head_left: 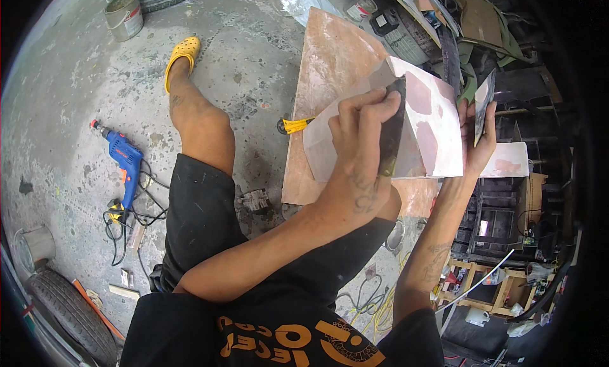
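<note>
A white curved panel [438,123] with pinkish filler patches stands tilted above my right thigh. My left hand [365,123] is closed round a dark flat spreader [393,129], held against or just over the panel's greyish face; contact is hard to tell. At the panel's right edge, my right hand [479,135] grips a thin dark plate [485,107] smeared with whitish paste, thumb on one side. Some of its fingers are hidden behind the plate. Behind the panel leans a wooden board [330,53], dusted white. A yellow utility knife [296,125] lies at the board's left edge.
A blue drill [124,161] with its cord lies on the stained concrete floor at left. Tires [73,313] and metal cans [124,16] stand around. To the right are a wooden crate [485,284] and another white piece [504,159]. Cables [374,303] trail below.
</note>
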Motion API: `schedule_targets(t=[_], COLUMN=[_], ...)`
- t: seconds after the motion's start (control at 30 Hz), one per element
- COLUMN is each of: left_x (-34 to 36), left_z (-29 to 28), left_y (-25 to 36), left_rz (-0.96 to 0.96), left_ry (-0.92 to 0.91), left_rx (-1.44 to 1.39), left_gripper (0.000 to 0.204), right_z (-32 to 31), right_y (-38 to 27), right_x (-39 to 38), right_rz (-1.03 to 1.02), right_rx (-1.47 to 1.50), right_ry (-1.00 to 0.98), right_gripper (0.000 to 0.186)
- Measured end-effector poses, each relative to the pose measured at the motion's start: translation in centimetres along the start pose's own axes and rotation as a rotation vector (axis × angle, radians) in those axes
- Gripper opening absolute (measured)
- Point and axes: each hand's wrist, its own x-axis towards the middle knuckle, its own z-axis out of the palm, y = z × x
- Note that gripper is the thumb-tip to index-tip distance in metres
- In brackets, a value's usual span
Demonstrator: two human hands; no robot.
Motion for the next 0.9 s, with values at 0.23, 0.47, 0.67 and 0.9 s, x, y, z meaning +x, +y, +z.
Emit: schedule_targets(t=[0.23, 0.47, 0.67, 0.9], left_x=[-1.8, -3.0, 2.7, 4.3], left_z=[0.9, -3.4, -5.4, -4.9], left_y=[0.9, 0.2, -2.2, -2.7], left_rz=[-0.013, 0.065, -0.103, -0.089], left_ry=[0.007, -0.076, -0.092, -0.139], left_rx=[-0.027, -0.088, -0.238, -0.239], left_gripper=[0.084, 0.065, 0.062, 0.06], right_z=[0.8, 1.3, 1.9, 1.9], right_y=[-0.1, -0.2, 0.1, 0.0], right_x=[-0.1, -0.6, -0.8, -1.1], right_rz=[0.013, -0.033, -0.003, -0.021], right_rx=[0.024, -0.003, -0.014, -0.02], right_ry=[-0.047, 0.009, -0.086, -0.103], right_gripper=[0.028, 0.026, 0.027, 0.027])
